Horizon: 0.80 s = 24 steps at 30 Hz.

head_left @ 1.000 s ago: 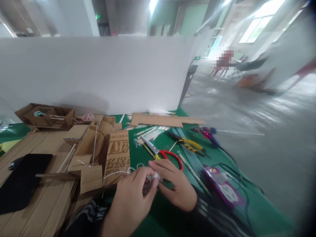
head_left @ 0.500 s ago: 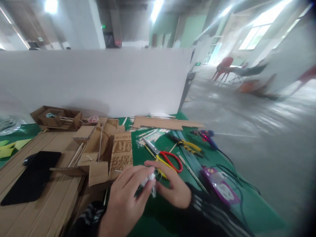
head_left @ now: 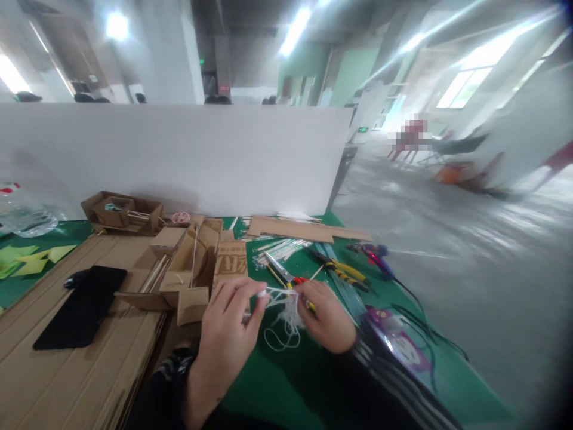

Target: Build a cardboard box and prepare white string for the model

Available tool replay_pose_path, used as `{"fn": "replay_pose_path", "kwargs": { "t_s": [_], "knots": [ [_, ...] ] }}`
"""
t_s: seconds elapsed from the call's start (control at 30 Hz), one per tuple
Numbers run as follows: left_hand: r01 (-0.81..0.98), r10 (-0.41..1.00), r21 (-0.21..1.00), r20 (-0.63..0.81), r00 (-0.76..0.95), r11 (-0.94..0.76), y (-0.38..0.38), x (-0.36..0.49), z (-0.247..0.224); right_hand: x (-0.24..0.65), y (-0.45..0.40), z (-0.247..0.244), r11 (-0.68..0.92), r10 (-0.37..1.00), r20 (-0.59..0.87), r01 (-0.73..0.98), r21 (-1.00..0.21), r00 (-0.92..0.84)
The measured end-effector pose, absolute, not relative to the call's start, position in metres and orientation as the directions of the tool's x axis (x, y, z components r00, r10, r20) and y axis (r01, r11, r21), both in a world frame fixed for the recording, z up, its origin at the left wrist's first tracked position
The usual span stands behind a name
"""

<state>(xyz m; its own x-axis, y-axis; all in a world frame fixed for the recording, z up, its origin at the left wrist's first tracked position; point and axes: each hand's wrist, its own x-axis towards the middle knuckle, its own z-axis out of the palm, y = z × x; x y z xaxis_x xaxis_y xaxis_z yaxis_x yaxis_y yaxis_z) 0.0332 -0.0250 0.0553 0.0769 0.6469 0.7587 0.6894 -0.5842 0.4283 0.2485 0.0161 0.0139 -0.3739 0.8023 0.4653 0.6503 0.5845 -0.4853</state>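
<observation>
The left hand [head_left: 230, 319] pinches thin white string [head_left: 292, 316] between thumb and fingers, and the right hand [head_left: 326, 316] holds the same string in closed fingers. A straight strand spans the gap; a tangle and a loop hang below it, above the near green tabletop [head_left: 277, 388]. Metal scissors with red and yellow handles [head_left: 280, 266] lie just beyond, partly hidden by the right hand. Black-and-yellow pliers [head_left: 344, 272] lie farther right; left is an open brown cardboard structure [head_left: 184, 263].

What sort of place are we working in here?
Likely a craft workspace in a large hall: pliers and cut cardboard lie on a green table, with grey floor beyond.
</observation>
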Motion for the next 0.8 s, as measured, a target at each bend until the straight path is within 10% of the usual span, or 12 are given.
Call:
{"fn": "replay_pose_path", "kwargs": {
  "t_s": [0.3, 0.5, 0.8],
  "knots": [
    [0.516, 0.454, 0.460, 0.879, -0.147, -0.723, -0.040, 0.026, 0.060, 0.275, 0.056, -0.020, 0.382, 0.917, 0.273, 0.843, -0.380, -0.293],
    [0.238, 0.620, 0.659, 0.752, -0.224, -0.714, -0.060, 0.024, 0.054, 0.271, 0.009, 0.024, 0.397, 0.910, 0.269, 0.845, -0.357, -0.314],
    [0.272, 0.677, 0.654, 0.736, -0.010, -0.706, -0.077, 0.023, 0.050, 0.203, -0.072, 0.067, 0.488, 0.856, 0.403, 0.245, -0.838, -0.324]
  ]
}}
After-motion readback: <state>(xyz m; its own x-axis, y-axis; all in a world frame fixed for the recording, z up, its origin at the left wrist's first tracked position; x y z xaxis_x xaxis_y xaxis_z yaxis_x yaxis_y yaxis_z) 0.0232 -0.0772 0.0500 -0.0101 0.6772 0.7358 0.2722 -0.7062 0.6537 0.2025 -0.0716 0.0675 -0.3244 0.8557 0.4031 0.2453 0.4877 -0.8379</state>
